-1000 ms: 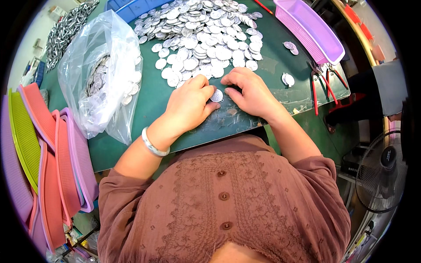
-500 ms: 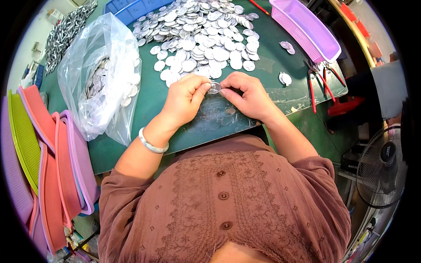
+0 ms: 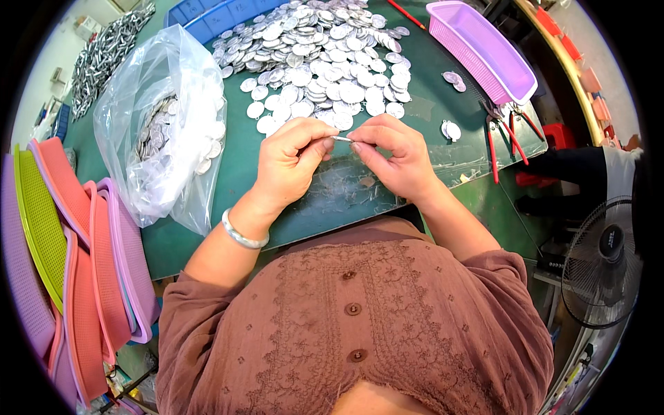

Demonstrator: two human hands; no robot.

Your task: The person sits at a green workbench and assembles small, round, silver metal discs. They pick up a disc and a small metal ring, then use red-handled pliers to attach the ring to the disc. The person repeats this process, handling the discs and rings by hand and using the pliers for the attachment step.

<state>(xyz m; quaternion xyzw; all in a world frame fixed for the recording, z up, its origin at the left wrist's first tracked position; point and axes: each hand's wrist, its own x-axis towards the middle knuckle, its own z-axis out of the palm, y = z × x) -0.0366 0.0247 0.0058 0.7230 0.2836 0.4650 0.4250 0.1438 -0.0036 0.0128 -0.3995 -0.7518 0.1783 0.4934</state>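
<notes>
Between my two hands I hold one silver metal disc (image 3: 342, 139), turned edge-on, above the near part of the green table. My left hand (image 3: 294, 160), with a pale bangle (image 3: 242, 234) on its wrist, pinches the disc's left edge. The fingertips of my right hand (image 3: 393, 153) are closed on its right edge. Just beyond my fingers lies a big heap of similar round silver discs (image 3: 325, 66), some with a small loop at the rim. A clear plastic bag (image 3: 162, 131) holding more discs stands left of my left hand.
Two small groups of discs (image 3: 451, 130) lie to the right, near red-handled pliers (image 3: 499, 131) and a purple basket (image 3: 477, 52). A blue bin (image 3: 214, 17) and a pile of metal parts (image 3: 111, 55) sit at the far left. Stacked baskets (image 3: 104, 270) stand left; a fan (image 3: 609, 256) stands right.
The disc has tipped from showing its face to lying edge-on between my fingers. Both hands stay in nearly the same place. At the right, a person's dark-clothed leg shows more.
</notes>
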